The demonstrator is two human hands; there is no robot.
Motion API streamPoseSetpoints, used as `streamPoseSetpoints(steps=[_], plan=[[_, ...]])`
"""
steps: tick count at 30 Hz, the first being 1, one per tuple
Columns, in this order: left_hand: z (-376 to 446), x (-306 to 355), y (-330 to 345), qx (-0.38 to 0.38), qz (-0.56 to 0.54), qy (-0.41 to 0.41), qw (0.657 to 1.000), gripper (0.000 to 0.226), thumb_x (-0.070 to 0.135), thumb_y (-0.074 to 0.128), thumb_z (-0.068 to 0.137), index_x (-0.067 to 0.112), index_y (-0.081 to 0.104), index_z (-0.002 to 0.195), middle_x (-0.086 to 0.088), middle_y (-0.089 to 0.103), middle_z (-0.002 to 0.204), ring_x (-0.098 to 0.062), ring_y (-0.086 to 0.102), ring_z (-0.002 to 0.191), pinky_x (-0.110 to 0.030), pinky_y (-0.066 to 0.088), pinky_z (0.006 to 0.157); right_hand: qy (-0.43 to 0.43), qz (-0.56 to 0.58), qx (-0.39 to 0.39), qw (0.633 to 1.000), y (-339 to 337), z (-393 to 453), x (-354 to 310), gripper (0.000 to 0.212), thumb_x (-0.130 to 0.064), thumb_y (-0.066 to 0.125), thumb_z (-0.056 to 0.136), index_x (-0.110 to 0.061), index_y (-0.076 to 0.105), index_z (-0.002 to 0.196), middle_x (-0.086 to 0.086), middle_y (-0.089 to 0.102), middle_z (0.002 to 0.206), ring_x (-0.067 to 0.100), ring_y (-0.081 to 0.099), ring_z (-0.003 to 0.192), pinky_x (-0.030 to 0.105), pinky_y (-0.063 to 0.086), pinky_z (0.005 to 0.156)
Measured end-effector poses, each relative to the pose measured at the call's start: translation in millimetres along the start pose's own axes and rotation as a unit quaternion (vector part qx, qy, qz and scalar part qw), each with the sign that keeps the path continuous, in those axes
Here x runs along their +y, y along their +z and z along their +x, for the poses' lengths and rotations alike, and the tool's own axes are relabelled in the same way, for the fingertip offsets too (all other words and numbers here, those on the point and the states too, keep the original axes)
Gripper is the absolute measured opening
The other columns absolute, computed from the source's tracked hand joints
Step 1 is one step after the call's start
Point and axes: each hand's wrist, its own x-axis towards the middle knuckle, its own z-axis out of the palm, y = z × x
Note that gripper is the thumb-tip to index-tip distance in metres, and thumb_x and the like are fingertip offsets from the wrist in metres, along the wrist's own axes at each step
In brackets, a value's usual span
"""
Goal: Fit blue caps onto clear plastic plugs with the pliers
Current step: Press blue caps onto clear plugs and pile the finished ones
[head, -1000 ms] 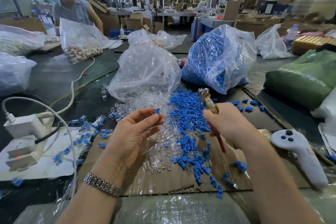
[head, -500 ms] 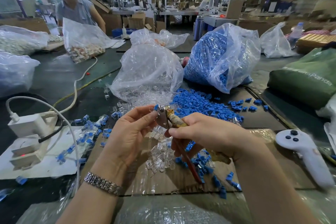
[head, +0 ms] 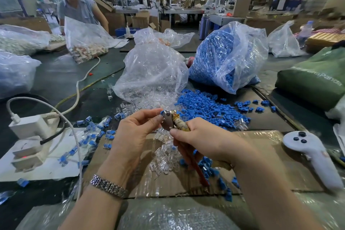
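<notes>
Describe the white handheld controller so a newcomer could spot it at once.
Start at the flattened cardboard sheet under the person's hands. Just off its right edge lies the controller, flat on the table, well clear of the right hand. It is the only smooth white moulded piece there, with three dark buttons on its rounded head, unlike the small blue caps scattered nearby.
</notes>
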Motion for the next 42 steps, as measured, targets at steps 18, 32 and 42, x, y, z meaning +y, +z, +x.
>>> streamPoseSetpoints(steps=[18, 32, 42], plan=[[-1, -1, -2, -0.003, -0.002, 0.026, 1.000, 0.022, 0.020, 0.074, 0.077, 0.024, 0.081, 0.098, -0.009, 0.078, 0.104, -0.025, 0.074, 0.102, -0.027, 0.060, 0.086, -0.010, 0.018, -0.011, 1.000, 4, 2, 4, 0.044, -0.050, 0.055, 0.101, -0.008, 0.064, 0.090, 0.004, 0.067, 0.069, 0.024, 0.068, 0.064, 0.039, 0.055, 0.068], [1, 1, -17, 0.344, 0.413, 0.145, 0.830, 0.026, 0.000, 0.064, 0.084, 0.016, 0.062, 0.104, -0.005, 0.047, 0.112, -0.024, 0.051, 0.103, -0.033, 0.040, 0.088, 0.065, -0.231, 0.243, 0.940, -44, -7, 16, 0.043, -0.063, 0.057, 0.093, -0.021, 0.055, 0.084, -0.001, 0.062, 0.083, 0.018, 0.058, 0.074, 0.035, 0.042, 0.062], [-2, -15, -1, 0.021, 0.518, 0.070, 0.852, 0.017, 0.022, 0.073, 0.091, 0.031, 0.064, 0.103, 0.017, 0.065, 0.094, 0.007, 0.058, 0.083, -0.005, 0.037, 0.062, 0.188, -0.349, 0.260, 0.880, -43, 16, 58, 0.062, -0.065, 0.060, 0.091, -0.014, 0.053, 0.125, 0.013, 0.053, 0.129, 0.034, 0.056, 0.116, 0.049, 0.049, 0.099]])
